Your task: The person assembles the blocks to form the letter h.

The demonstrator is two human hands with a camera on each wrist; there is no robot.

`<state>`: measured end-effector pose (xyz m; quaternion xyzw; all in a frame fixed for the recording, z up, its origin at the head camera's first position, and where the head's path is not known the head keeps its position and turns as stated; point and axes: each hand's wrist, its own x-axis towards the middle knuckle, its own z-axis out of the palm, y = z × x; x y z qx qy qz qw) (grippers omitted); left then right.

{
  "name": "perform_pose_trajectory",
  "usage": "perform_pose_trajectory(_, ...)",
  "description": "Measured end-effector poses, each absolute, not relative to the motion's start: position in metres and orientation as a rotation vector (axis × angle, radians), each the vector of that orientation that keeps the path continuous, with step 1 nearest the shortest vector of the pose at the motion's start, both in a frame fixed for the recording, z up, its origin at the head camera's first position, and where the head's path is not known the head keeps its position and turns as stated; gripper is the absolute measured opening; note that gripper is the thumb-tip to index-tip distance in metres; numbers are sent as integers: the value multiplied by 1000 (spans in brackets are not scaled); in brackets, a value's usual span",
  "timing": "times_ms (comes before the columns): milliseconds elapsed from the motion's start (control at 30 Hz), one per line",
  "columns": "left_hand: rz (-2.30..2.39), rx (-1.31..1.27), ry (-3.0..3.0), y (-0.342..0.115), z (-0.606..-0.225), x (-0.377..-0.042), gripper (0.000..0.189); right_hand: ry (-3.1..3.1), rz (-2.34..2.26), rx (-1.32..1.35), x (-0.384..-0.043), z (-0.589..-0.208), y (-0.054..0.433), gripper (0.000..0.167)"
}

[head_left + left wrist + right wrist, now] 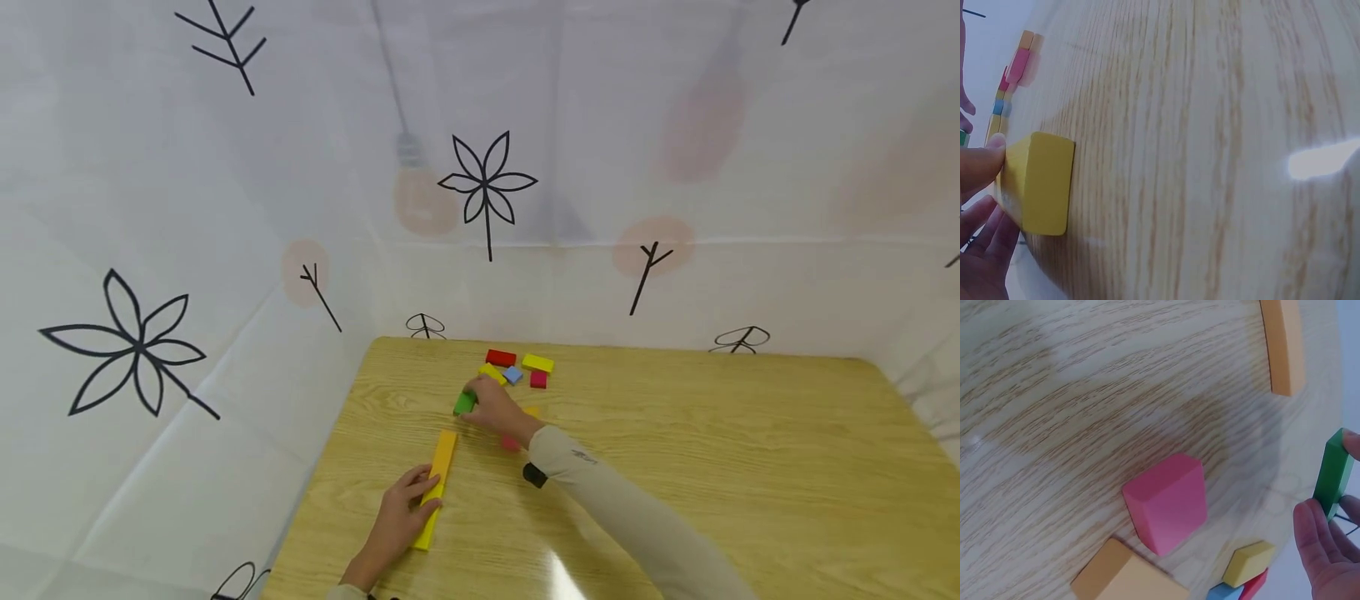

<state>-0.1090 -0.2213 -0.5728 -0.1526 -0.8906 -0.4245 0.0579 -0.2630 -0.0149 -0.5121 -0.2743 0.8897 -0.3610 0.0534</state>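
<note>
Green block (1333, 472); yellow block (1049, 184); wood-grained tabletop (712, 433).

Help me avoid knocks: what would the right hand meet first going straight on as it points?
Past the pinched green block, the right hand would probably meet the patterned sheet first; depth is unclear.

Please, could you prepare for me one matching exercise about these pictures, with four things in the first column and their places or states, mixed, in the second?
1. green block
2. blue block
3. left hand
4. white cloth

A. holds a yellow block
B. bears black plant drawings
C. lies next to a red block
D. is held by the right hand

Pairs: 1-D, 2-C, 3-A, 4-B
</note>
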Motion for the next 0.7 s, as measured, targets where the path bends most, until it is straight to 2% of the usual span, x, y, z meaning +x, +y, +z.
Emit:
perform_pose_trajectory(367, -1284, -459, -2694, -222, -575, -110, 38, 2673, -1035, -893, -263, -515, -23, 40)
perform_pose_trajectory(700, -1301, -482, -2673, -222, -574, -110, 38, 2622, -1016, -810, -263, -527, -30, 41)
